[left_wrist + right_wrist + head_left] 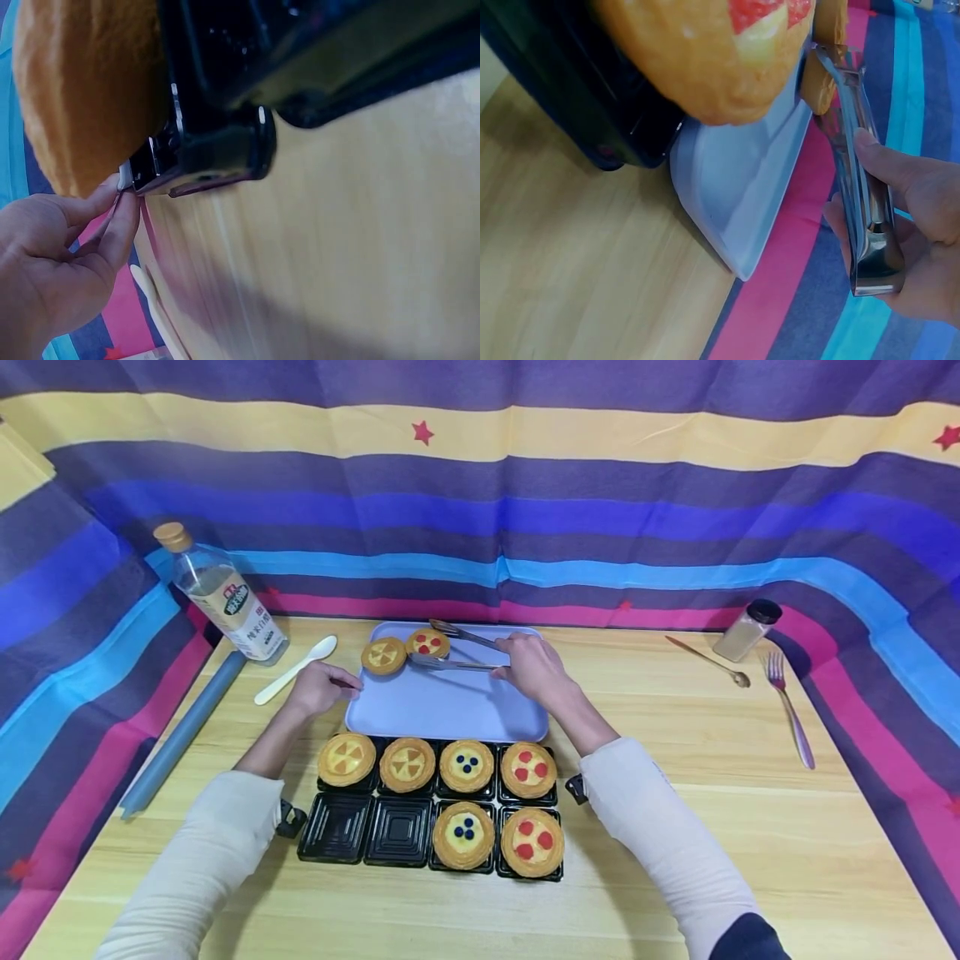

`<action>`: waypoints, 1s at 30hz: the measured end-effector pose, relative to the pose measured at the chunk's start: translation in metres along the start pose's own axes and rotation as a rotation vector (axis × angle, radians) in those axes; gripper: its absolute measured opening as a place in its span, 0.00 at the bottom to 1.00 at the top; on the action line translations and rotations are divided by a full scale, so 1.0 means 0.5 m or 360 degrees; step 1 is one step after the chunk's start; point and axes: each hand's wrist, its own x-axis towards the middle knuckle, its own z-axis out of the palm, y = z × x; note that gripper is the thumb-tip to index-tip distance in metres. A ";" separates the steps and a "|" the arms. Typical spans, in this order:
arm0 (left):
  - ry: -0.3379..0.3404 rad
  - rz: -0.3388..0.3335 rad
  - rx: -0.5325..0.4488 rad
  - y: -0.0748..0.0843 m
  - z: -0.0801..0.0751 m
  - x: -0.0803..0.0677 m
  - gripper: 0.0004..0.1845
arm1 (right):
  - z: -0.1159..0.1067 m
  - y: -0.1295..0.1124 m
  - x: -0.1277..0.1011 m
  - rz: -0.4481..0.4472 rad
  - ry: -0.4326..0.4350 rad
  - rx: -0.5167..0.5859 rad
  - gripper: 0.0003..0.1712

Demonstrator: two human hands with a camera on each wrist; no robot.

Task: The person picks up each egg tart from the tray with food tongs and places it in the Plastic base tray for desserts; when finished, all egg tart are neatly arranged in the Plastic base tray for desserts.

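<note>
My right hand (pixel 534 667) grips metal tongs (pixel 862 187), whose spread arms reach the red-topped tart (pixel 427 644) on the lilac tray (pixel 450 706). One tip is at the tart's far edge, the other at its near edge; contact is hard to tell. A tart with a wedge pattern (pixel 383 656) sits just left of it on the tray. With thumb and fingers my left hand (pixel 321 690) pinches the tray's left edge; in the left wrist view that hand (pixel 67 255) is partly behind a tart and a black container.
Two rows of black containers (pixel 333 828) stand before the tray; several hold tarts, and two at front left are bare. A white spoon (pixel 296 670), bottle (pixel 232 602) and grey-blue roll (pixel 183 735) lie left. A shaker (pixel 747 631), small spoon (pixel 708 662) and fork (pixel 789 710) are right.
</note>
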 end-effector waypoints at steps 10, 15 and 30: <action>-0.0033 -0.0023 -0.0015 0.004 -0.002 -0.003 0.06 | 0.000 0.004 -0.005 -0.0019 0.0033 0.0019 0.31; -0.0026 -0.0015 -0.0013 0.005 -0.002 -0.002 0.06 | -0.002 0.008 -0.015 -0.0033 0.0053 0.0019 0.31; -0.0052 -0.0053 -0.0007 0.005 -0.005 -0.003 0.06 | -0.019 0.021 -0.059 -0.0071 0.0122 0.0057 0.31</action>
